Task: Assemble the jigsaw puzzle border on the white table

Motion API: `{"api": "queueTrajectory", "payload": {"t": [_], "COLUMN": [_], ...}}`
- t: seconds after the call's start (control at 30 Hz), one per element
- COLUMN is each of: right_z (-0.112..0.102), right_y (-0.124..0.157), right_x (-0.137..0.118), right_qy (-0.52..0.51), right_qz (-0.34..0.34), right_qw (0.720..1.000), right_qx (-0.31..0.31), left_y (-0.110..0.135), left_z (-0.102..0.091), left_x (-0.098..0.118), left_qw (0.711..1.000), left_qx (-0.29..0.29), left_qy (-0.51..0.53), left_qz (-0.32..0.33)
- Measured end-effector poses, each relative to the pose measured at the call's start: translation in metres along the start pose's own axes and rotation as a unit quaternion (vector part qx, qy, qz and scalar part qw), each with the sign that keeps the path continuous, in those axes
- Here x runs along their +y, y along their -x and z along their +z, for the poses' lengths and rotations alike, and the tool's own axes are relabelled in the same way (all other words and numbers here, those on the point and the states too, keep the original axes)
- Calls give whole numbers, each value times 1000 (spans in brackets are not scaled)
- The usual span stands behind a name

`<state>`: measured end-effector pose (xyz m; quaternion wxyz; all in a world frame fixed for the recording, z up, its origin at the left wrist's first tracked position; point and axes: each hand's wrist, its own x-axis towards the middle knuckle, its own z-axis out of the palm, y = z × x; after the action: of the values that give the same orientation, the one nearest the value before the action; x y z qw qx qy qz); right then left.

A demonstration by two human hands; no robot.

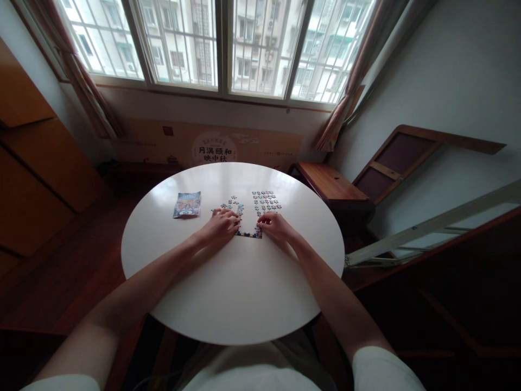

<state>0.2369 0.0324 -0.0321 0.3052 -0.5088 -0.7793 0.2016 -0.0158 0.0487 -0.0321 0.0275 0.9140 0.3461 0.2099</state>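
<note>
On the white round table, a partly joined jigsaw puzzle forms a U-shaped border, its dark bottom strip nearest me. My left hand rests at the border's left side, fingers loosely bent and apart, the fingertips touching that edge. At the right side, my right hand pinches with thumb and forefinger at what looks like a puzzle piece, mostly covered by the fingers. Loose puzzle pieces lie scattered beyond my left hand. More puzzle pieces stand in rows beyond my right hand.
A printed packet lies on the white table, left of the pieces. A wooden bench stands behind the table at right. Barred windows and a printed cardboard panel are at the back. A metal-framed ladder-like object leans at right.
</note>
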Motion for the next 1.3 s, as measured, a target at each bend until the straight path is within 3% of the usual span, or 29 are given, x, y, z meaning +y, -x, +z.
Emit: {"api": "queueTrajectory", "payload": {"t": [1.3], "right_z": [-1], "right_y": [0], "right_x": [-5], "right_qy": [2], "right_qz": [9], "right_qw": [1000], "right_qx": [-4], "left_y": [1], "left_z": [-2], "left_x": [5], "left_qw": [998], "left_qx": [-14], "left_qy": [-49], "left_qz": [-21]}}
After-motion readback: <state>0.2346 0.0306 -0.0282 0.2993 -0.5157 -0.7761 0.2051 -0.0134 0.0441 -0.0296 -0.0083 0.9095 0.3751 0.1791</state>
